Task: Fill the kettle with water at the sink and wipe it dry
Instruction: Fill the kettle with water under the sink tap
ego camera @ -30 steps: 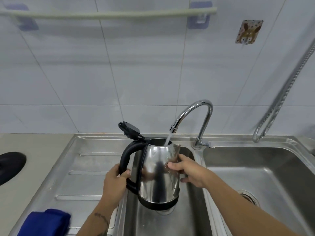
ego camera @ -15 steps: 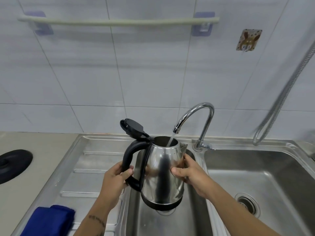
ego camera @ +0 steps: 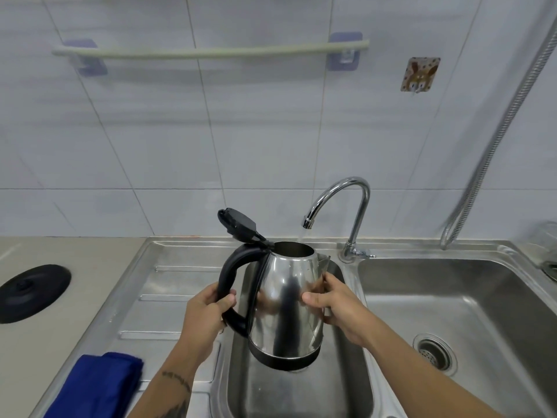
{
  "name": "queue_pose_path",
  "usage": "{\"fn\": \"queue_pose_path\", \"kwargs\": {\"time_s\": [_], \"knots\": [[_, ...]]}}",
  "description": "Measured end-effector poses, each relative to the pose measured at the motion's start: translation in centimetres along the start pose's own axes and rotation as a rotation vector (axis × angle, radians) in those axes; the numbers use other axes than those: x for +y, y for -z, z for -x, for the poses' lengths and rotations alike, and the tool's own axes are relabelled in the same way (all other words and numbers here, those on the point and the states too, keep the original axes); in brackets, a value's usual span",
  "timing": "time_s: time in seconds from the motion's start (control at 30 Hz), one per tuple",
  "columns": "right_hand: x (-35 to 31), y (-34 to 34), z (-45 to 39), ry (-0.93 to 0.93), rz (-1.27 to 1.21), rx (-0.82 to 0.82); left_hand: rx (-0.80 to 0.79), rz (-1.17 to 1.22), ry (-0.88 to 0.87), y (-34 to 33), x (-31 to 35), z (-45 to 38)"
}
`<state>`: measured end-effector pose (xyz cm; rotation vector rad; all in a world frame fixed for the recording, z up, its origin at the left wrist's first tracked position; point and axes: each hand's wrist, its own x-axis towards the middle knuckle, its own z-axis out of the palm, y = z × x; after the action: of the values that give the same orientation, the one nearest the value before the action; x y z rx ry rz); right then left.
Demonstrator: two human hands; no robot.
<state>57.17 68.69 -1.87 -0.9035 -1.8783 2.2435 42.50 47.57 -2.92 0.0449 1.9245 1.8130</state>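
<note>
I hold a shiny steel kettle [ego camera: 286, 300] over the small middle sink basin [ego camera: 301, 390], its black lid flipped up at the back. My left hand [ego camera: 205, 315] grips the black handle. My right hand [ego camera: 334, 306] presses against the kettle's right side below the spout. The curved chrome tap [ego camera: 340, 194] stands behind it, and a thin stream of water falls from its nozzle just behind the kettle's rim, toward the right of the opening. A folded blue cloth [ego camera: 99, 384] lies on the draining board at lower left.
A large sink basin [ego camera: 470, 300] with a drain lies to the right. The black round kettle base [ego camera: 33, 291] sits on the counter at far left. A towel rail [ego camera: 208, 51] and a wall hook [ego camera: 420, 73] hang on the tiled wall; a metal hose [ego camera: 494, 140] runs down the right.
The kettle has come slightly down and toward me, so the water stream that ran into its opening now falls at or behind the rim. Both hands keep their grip.
</note>
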Motion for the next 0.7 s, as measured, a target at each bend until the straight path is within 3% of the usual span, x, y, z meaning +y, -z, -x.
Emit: {"fn": "queue_pose_path", "kwargs": {"time_s": [0.7], "knots": [[-2.3, 0.3, -2.6, -0.021, 0.021, 0.077, 0.033, -0.107, -0.009, -1.7, 0.4, -2.0]]}}
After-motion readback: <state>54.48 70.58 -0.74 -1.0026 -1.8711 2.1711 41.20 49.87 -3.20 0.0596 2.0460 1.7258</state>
